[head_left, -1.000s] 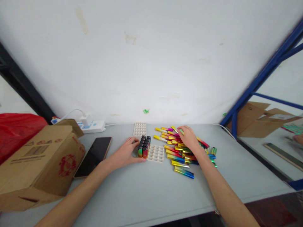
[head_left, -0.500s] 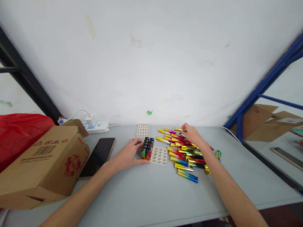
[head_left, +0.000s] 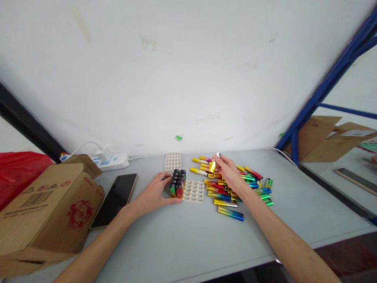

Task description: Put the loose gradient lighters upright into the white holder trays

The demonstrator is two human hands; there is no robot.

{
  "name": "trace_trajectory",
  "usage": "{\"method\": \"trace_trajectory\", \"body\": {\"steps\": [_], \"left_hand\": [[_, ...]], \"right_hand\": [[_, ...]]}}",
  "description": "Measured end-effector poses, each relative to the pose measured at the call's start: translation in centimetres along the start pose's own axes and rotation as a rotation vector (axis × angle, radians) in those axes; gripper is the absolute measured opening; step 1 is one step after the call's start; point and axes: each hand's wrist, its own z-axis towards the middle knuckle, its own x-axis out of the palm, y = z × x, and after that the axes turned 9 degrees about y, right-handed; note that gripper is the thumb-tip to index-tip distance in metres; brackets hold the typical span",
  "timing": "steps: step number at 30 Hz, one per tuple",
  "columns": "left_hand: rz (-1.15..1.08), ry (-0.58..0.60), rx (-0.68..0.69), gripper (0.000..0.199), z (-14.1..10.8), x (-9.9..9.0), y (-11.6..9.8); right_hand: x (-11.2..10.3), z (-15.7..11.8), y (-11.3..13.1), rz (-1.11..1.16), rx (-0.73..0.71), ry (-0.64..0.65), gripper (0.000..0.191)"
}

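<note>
My left hand (head_left: 157, 191) curves round the left side of a block of upright lighters (head_left: 177, 184) with dark tops, the thumb at their front and the fingers behind. They stand in the left part of a white tray (head_left: 193, 191), whose round holes show on the right. My right hand (head_left: 229, 173) is closed on a gold lighter (head_left: 212, 166), its silver end up, above the pile. Below and around that hand lie many loose shiny lighters (head_left: 230, 212) in gold, blue, red and green, partly hidden by the hand and forearm.
A second white holed tray (head_left: 172, 161) lies near the wall. At left are a dark-screened phone (head_left: 115, 200), a cardboard box (head_left: 50, 212), a red bag (head_left: 23, 173) and a power strip (head_left: 118, 160). Blue shelf posts (head_left: 318, 94) and open cartons (head_left: 321, 137) stand at right.
My right hand has come left from the back of the pile, and the lighter in it has gone from lying flat to upright. My left hand stays at the lighters; the view has shifted slightly.
</note>
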Motion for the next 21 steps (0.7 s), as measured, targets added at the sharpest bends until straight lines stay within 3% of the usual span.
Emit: {"method": "trace_trajectory", "body": {"steps": [4,8,15,21], "left_hand": [[0.004,0.042,-0.04,0.061,0.1,-0.1,0.0],[0.0,0.035,-0.027,0.062,0.1,-0.1,0.1],[0.0,0.01,0.019,0.061,0.0,0.0,0.2],[0.016,0.001,0.02,0.058,0.0,0.0,0.1]], "right_hand": [[1.9,-1.0,0.6,0.232,-0.016,0.116,0.044],[3.2,-2.0,1.1,0.193,0.01,0.227,0.04],[4.4,-2.1,-0.4,0.074,0.148,0.16,0.064],[4.8,-2.1,-0.9,-0.009,0.199,0.074,0.053]]}}
